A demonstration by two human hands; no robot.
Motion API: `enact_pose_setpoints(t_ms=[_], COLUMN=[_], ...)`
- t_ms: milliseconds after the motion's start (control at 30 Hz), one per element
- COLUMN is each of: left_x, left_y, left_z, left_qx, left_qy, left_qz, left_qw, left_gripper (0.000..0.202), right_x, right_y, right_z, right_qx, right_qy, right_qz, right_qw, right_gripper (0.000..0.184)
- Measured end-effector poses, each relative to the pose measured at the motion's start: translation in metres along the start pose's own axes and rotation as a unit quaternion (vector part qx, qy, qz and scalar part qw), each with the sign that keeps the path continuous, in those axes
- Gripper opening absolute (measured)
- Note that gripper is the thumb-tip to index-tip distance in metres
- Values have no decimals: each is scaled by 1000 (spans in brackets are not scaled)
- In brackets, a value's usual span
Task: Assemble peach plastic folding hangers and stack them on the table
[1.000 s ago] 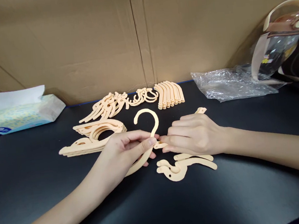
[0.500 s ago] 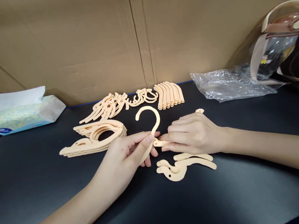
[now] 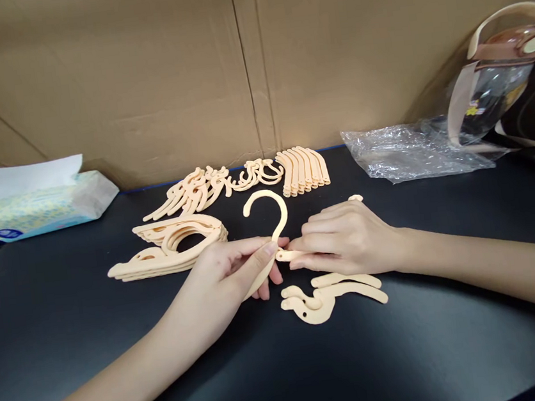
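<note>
Between thumb and fingers, my left hand (image 3: 236,268) pinches a cream plastic hanger hook (image 3: 279,209), its curl pointing up. Part of this piece runs down under my palm. My right hand (image 3: 347,240) is closed around a cream hanger arm (image 3: 287,255), whose holed end meets the base of the hook. The other end of that arm pokes out above my right knuckles. Whether the two parts are joined is hidden by my fingers. Just below my hands, loose hanger pieces (image 3: 316,311) lie flat on the dark table.
Folded hangers (image 3: 172,259) are stacked at left. Behind them lie a heap of hanger parts (image 3: 193,189), loose hooks (image 3: 259,172) and a row of arms (image 3: 302,169). A tissue pack (image 3: 46,206) stands far left; a clear plastic bag (image 3: 402,153) and a bottle (image 3: 500,84) are at right.
Almost nothing differs. The arm's holed end sits slightly closer against the hook's base, and my right hand has shifted very slightly.
</note>
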State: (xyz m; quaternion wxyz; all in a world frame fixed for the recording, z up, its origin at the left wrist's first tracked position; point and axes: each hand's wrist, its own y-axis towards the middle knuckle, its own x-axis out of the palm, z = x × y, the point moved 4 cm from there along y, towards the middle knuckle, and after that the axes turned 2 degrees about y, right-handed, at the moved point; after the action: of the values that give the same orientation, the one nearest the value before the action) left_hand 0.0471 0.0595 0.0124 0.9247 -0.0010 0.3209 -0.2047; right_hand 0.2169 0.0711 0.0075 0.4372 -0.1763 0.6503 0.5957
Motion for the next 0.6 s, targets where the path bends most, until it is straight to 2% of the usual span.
enact_pose_setpoints(t_ms=[233, 400, 500, 600], left_x=[-1, 2, 4, 7], left_y=[3, 1, -1, 0], left_z=[-2, -4, -4, -5], left_qx=[-6, 33, 49, 19], left_qy=[9, 30, 28, -19], left_qz=[-13, 3, -5, -41], left_qw=[1000, 999, 998, 999], left_gripper=[50, 48, 35, 18], right_x=[0, -1, -2, -3], right_y=[0, 1, 2, 3], right_z=[0, 0, 1, 3], right_qx=[0, 4, 13, 34], right_qy=[13, 21, 14, 17], right_qz=[6, 16, 28, 24], right_qw=[1000, 1000, 999, 999], right_gripper=[37, 33, 29, 28])
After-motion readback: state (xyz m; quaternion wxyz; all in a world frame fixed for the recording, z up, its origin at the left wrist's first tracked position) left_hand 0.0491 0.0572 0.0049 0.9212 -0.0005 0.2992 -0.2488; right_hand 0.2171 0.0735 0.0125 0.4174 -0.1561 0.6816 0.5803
